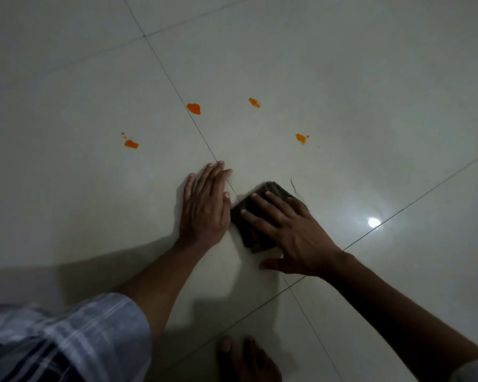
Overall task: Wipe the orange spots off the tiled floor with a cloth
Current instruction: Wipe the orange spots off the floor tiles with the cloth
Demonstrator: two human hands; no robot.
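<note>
Right grip presses flat, fingers straight, on the dark cloth at frame centre; orange spots lie above; left hand rests open alongside.

- Four large orange spots mark the tiled floor: first, second, third, fourth.
- A few tiny orange specks sit beside the first spot.
- One dark folded cloth.
- Two hands: left hand, right hand.
- One bare foot.
- One bright light reflection.
</note>
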